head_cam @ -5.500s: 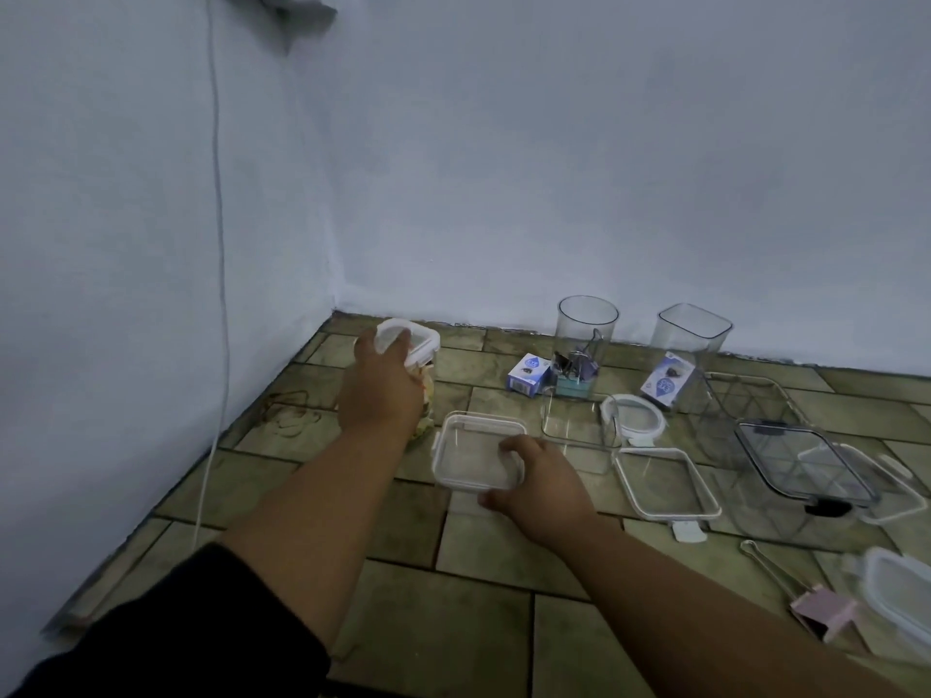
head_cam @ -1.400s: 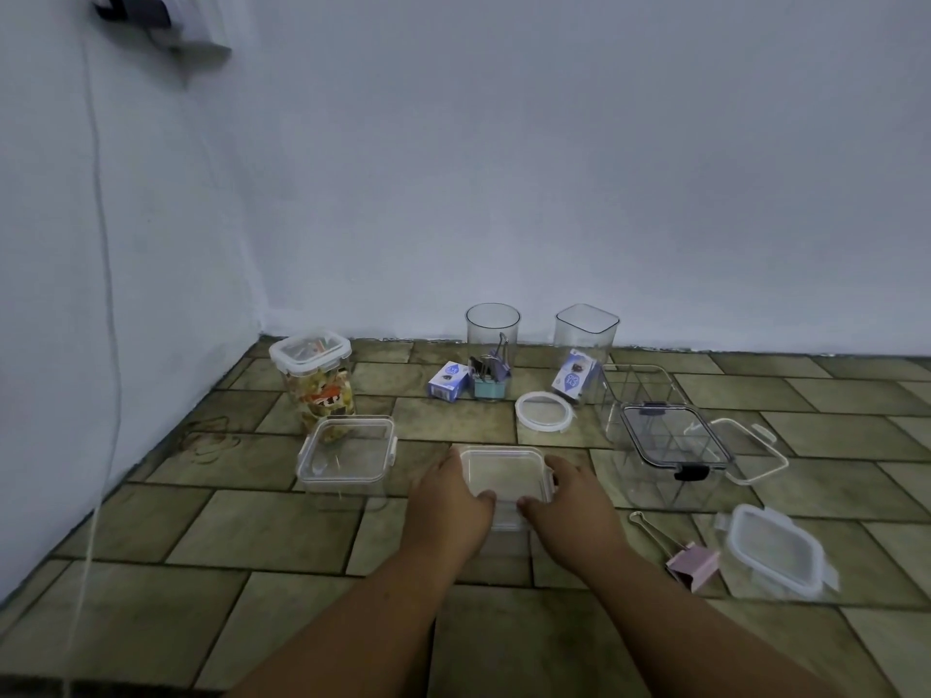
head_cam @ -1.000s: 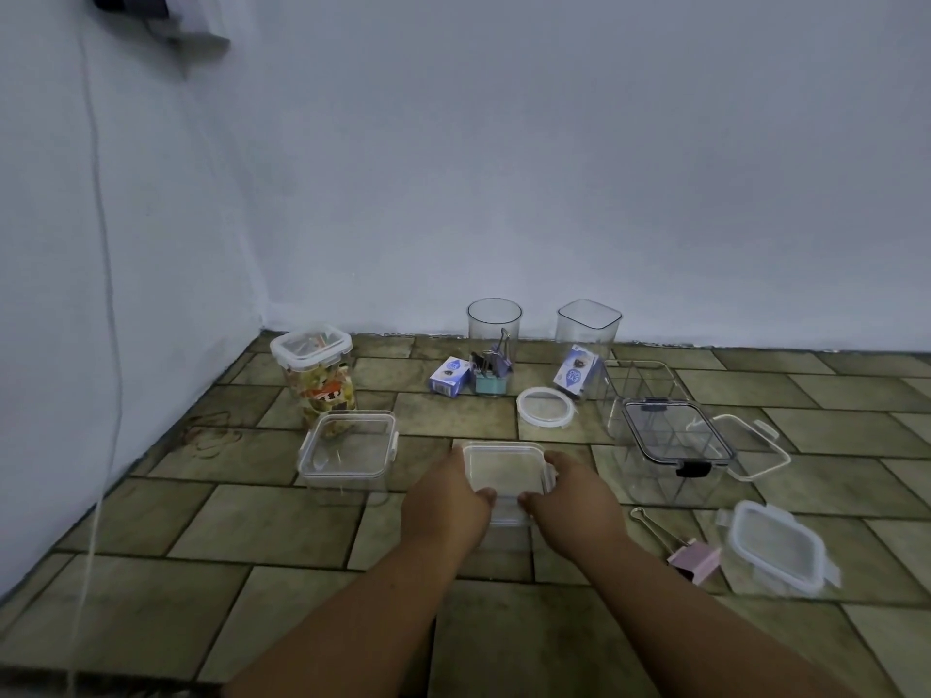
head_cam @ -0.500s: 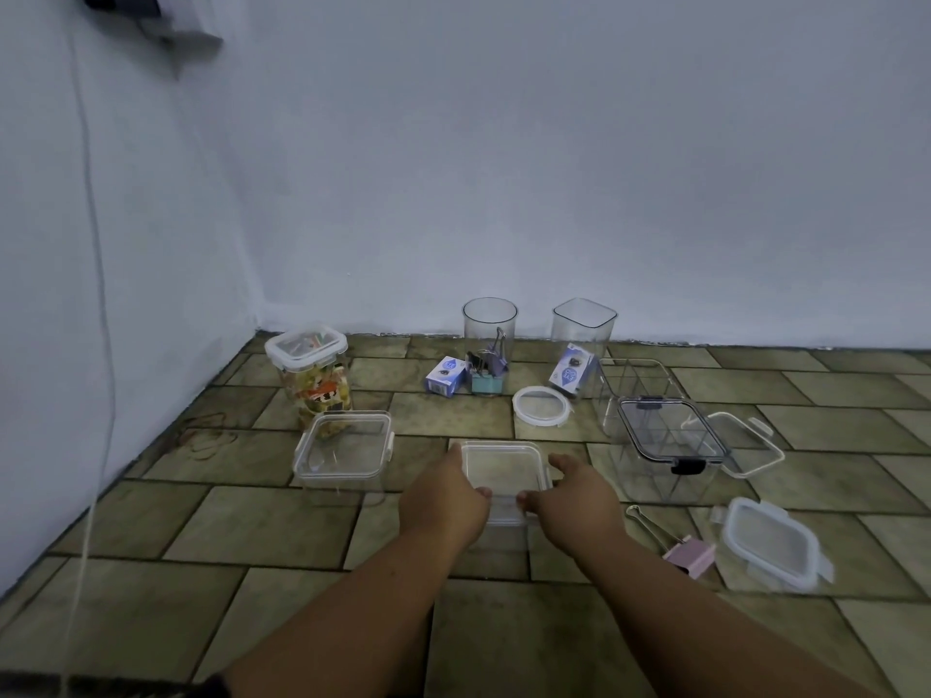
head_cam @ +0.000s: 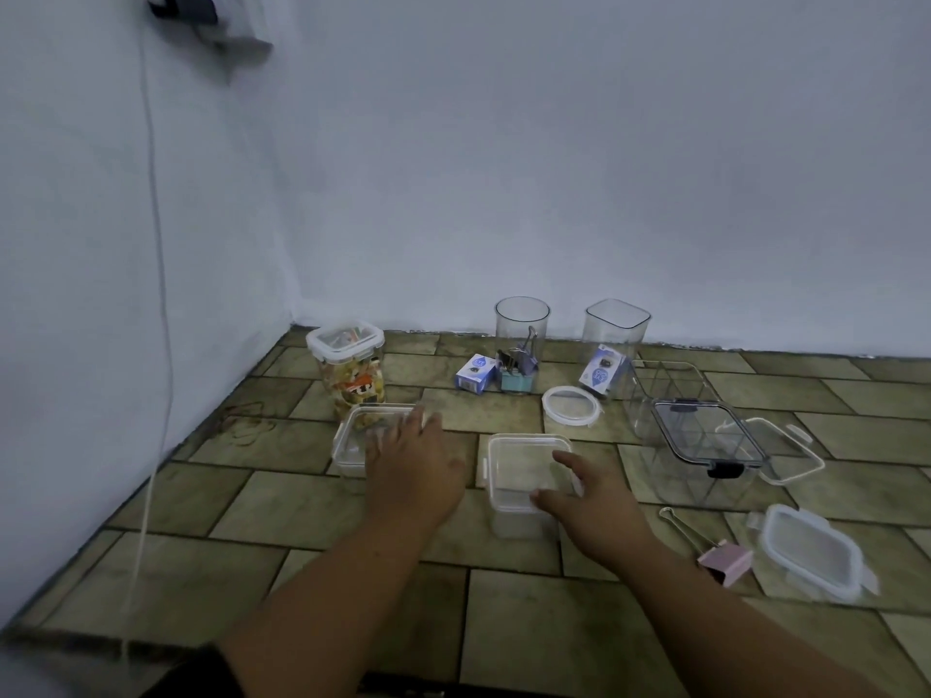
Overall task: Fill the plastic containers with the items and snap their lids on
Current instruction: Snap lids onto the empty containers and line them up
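A small square clear container (head_cam: pixel 519 471) with its lid on sits on the tiled floor in front of me. My right hand (head_cam: pixel 584 501) rests on its near right corner, fingers spread and relaxed. My left hand (head_cam: pixel 410 460) lies flat over the right side of a second lidded square container (head_cam: pixel 352 435) further left. Behind that stands a tall lidded jar (head_cam: pixel 350 367) filled with colourful items.
By the wall stand a round cup holding binder clips (head_cam: pixel 521 340), a square cup (head_cam: pixel 615 330) and two small blue boxes (head_cam: pixel 475 372). A round lid (head_cam: pixel 573 405), a divided box with a dark lid (head_cam: pixel 700 435), a loose lid (head_cam: pixel 811 556) and a pink binder clip (head_cam: pixel 725 561) lie right.
My left hand left the centre container and moved left onto the second square container. My right hand has loosened on the centre container.
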